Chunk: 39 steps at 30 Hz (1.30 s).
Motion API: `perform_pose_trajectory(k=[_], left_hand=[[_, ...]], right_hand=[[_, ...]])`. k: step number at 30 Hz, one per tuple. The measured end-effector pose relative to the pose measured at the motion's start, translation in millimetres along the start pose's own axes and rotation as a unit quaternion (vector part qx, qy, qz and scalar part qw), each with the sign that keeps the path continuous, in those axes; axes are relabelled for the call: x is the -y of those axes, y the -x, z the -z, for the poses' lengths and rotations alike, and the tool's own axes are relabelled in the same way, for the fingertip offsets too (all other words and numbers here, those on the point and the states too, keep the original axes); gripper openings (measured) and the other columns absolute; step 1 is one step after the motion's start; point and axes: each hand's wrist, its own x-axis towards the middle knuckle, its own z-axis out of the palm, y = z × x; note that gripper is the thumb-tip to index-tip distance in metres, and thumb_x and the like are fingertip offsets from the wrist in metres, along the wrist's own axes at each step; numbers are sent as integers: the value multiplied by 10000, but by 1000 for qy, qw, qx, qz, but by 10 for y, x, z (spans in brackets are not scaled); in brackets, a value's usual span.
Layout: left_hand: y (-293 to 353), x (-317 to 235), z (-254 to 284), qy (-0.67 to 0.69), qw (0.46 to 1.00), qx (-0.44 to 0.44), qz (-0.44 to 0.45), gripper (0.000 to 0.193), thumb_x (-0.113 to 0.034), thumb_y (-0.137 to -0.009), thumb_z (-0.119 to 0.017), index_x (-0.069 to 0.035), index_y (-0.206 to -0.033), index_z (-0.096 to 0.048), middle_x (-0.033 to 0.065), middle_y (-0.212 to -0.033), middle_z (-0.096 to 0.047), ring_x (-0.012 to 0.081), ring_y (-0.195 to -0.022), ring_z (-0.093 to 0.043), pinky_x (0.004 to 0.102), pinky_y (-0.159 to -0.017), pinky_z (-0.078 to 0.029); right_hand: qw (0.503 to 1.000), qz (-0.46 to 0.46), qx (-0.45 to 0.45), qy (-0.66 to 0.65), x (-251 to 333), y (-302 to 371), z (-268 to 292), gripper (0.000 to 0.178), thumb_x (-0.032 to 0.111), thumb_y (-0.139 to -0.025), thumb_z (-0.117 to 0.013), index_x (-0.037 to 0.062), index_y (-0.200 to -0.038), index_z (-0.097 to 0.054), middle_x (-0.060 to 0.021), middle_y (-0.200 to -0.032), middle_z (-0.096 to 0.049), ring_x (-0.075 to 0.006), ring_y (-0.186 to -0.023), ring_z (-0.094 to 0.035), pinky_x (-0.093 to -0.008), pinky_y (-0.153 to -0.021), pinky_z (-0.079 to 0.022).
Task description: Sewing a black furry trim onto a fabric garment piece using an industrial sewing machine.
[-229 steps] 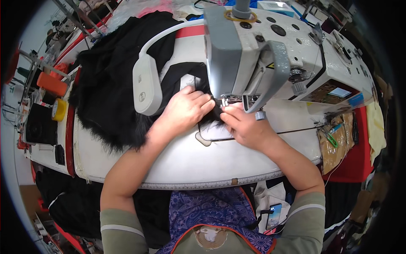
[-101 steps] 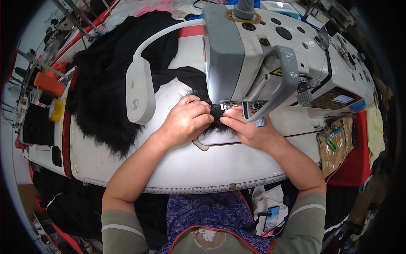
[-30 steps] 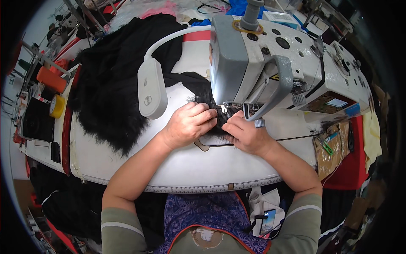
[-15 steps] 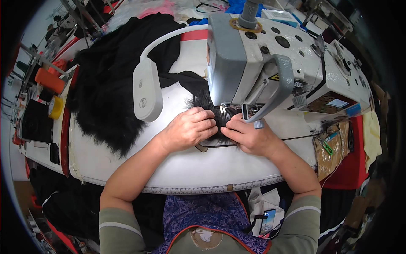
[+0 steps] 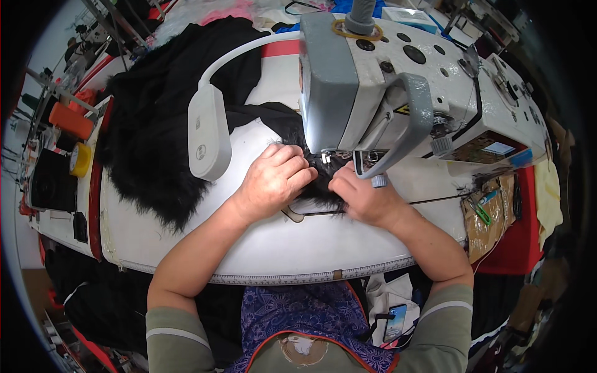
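White tabletop (image 5: 249, 248) carries a large white-and-grey metal sewing machine (image 5: 451, 81) toward its far right corner, and a big black cloth garment with shaggy fur trim (image 5: 168, 112) over its far left part, one furry end reaching the machine's foot. Garment looks light, soft and floppy, fur probably slippery, best held by the flat borders beside the foot; bulk's long axis runs far edge to near left, fringe pointing nearward, furry end also pointing nearward. Left hand (image 5: 273, 180) narrow, pinching that end's left border; right hand (image 5: 370, 196) curled at its right, blurred, can't tell if gripping.
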Motion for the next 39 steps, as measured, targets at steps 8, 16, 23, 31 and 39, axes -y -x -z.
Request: perform_pose_trajectory(k=[8, 16, 23, 31, 39], left_hand=[[25, 17, 6, 32, 996, 13, -87, 196, -170, -709, -625, -97, -884, -672, 22, -935, -609, 213, -1013, -585, 339, -862, -461], [103, 31, 23, 89, 989, 40, -112, 299, -98, -599, -720, -46, -893, -690, 58, -914, -650, 262, -975, -640, 410, -850, -520], [77, 25, 91, 100, 994, 45, -30, 300, -110, -593, -751, -29, -876, -690, 64, -918, -651, 227, -962, -626, 359, -854, -498], [70, 22, 88, 105, 990, 65, -68, 180, -91, -682, -710, -33, -844, -659, 90, -1099, -677, 251, -1054, -624, 379, -907, -492], [58, 1, 84, 96, 991, 76, -50, 172, -107, -713, -710, -47, -858, -639, 86, -1070, -680, 255, -1055, -626, 388, -907, -496]], right_hand=[[1000, 11, -23, -18, -68, 60, 7, 382, 30, -580, -712, 82, -955, -656, -19, -907, -602, -233, -919, -604, -399, -758, -508], [996, 65, -63, -5, -45, 49, 6, 372, 23, -606, -688, 67, -976, -689, -23, -934, -613, -223, -896, -617, -387, -740, -513], [998, 24, -33, -50, 11, 16, -15, 392, 23, -623, -706, 52, -1012, -669, -39, -919, -602, -247, -873, -594, -390, -749, -491], [998, -22, -45, -32, 39, 25, -62, 422, 41, -625, -719, 62, -1041, -650, -34, -947, -594, -255, -875, -583, -392, -767, -484], [999, 35, -15, -20, -30, 78, 27, 300, 94, -609, -735, 95, -887, -621, -26, -952, -594, -241, -937, -605, -379, -768, -502]])
